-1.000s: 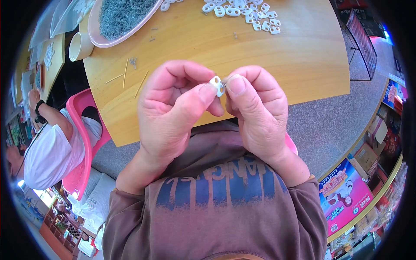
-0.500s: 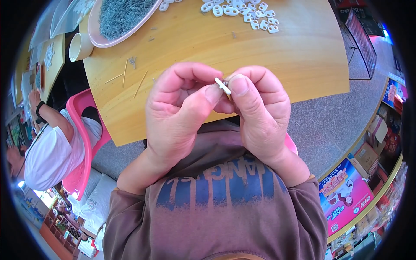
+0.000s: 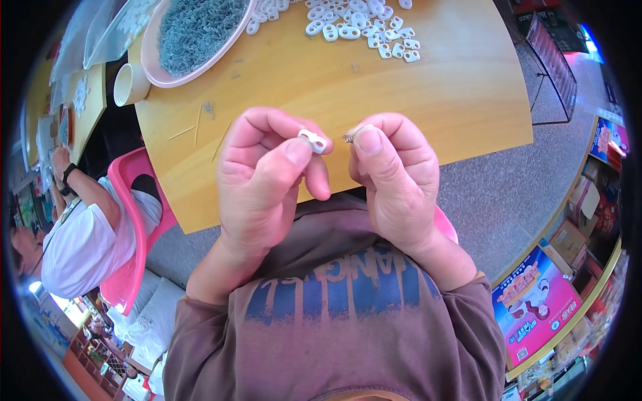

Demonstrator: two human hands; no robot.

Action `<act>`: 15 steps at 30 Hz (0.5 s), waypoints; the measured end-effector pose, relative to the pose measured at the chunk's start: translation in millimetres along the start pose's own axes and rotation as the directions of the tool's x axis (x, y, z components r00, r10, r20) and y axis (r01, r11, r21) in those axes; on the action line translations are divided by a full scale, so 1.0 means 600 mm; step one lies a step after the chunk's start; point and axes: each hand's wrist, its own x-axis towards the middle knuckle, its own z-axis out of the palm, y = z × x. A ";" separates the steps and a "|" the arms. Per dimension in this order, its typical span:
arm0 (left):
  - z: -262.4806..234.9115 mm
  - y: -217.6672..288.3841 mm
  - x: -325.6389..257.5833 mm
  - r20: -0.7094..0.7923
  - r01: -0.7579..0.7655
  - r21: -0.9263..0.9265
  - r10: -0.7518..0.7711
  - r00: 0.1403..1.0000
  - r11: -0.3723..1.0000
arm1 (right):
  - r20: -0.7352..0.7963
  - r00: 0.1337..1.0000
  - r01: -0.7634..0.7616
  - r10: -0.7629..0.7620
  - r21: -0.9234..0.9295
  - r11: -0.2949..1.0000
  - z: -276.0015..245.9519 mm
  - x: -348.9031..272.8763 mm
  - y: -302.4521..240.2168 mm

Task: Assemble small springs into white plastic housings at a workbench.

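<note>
Wooden round table, two hands raised above its near edge.

Left hand pinches a small white plastic clip between thumb and forefinger. Right hand, just beside it, pinches a tiny metal piece at its fingertips, near the clip, not touching. Beyond the hands: scattered white plastic clips; farther left, a pink dish of grey metal bits.

1. The left hand and right hand were side by side over the near edge of the table.
2. A small clip sat at the left hand's fingertips; a tiny pin at the right's, just apart.
3. Beyond both hands lay a heap of clips.
4. Beyond the left hand stood a plate, with a cup to its left.
5. Far left of the left hand sat another person.
</note>
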 end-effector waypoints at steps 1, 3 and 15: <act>0.001 -0.002 -0.002 0.009 -0.007 0.031 0.007 1.000 1.000 | -0.003 1.000 -0.012 0.012 0.012 1.000 0.001 -0.001 -0.002; 0.007 -0.004 -0.006 0.018 -0.015 0.062 0.014 1.000 0.998 | -0.004 1.000 -0.025 0.025 0.025 0.999 0.002 -0.002 -0.003; 0.015 -0.007 -0.013 0.014 -0.063 0.223 0.062 0.998 0.973 | 0.175 0.984 -0.028 -0.011 0.222 0.975 -0.003 -0.004 -0.008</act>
